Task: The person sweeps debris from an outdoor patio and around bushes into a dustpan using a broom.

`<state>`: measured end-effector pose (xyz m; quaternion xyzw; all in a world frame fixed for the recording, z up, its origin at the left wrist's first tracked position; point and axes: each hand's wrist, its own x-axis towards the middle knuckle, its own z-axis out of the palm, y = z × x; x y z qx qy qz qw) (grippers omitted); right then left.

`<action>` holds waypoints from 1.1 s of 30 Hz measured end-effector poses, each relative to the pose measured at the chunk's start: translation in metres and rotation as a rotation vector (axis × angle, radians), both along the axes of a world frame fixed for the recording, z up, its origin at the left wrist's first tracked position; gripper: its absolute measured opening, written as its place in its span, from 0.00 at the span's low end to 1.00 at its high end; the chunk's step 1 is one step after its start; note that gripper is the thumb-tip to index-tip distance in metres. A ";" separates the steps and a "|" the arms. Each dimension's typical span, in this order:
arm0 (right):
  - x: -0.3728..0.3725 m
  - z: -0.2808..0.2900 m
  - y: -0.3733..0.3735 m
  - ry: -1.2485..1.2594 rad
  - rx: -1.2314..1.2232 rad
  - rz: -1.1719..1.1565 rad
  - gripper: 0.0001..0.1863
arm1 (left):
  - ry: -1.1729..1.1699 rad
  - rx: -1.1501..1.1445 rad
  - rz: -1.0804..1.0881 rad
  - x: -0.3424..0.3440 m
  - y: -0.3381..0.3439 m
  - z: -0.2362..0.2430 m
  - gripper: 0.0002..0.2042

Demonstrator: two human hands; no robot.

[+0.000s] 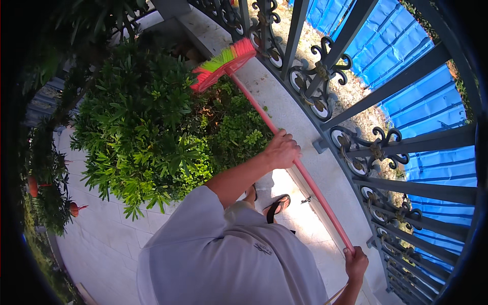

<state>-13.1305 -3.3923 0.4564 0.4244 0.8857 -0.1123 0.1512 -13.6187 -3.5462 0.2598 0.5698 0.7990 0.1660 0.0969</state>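
A broom with a pinkish-red handle lies slantwise across the view, from the upper middle to the lower right. Its head has red bristles at both ends and yellow-green ones between, facing away from me. My left hand is closed around the middle of the handle. Lower down, my right hand grips the handle's end. The bristles hang over the edge of the bush and the pale ledge, close to the metal fence; whether they touch anything I cannot tell.
A dark metal fence with scrollwork stands on the pale ledge along my right. Leafy bushes fill the space ahead and left. Blue corrugated sheets show beyond the bars. My sandalled foot rests on pale tiles; red lanterns hang left.
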 end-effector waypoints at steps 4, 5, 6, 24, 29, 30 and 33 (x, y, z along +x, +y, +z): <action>-0.057 -0.016 -0.014 0.059 -0.344 -0.122 0.16 | -0.013 0.102 0.104 -0.049 -0.021 -0.001 0.08; -0.066 -0.038 -0.010 0.107 -0.433 -0.044 0.16 | 0.008 0.105 0.182 -0.066 -0.031 -0.002 0.07; -0.093 -0.042 -0.012 0.112 -0.444 -0.031 0.16 | 0.017 0.096 0.194 -0.083 -0.047 -0.007 0.07; -0.763 -0.188 -0.149 0.513 -0.541 0.369 0.24 | -0.398 0.212 0.568 0.130 -0.294 -0.022 0.18; -0.846 -0.235 -0.154 0.605 -0.431 0.326 0.26 | -0.506 0.132 0.875 0.172 -0.365 -0.041 0.15; -0.847 -0.237 -0.166 0.705 -0.417 0.323 0.29 | -0.516 0.139 0.951 0.179 -0.376 -0.039 0.14; -0.822 -0.245 -0.171 0.628 -0.478 0.325 0.33 | -0.534 0.070 0.959 0.187 -0.391 -0.044 0.14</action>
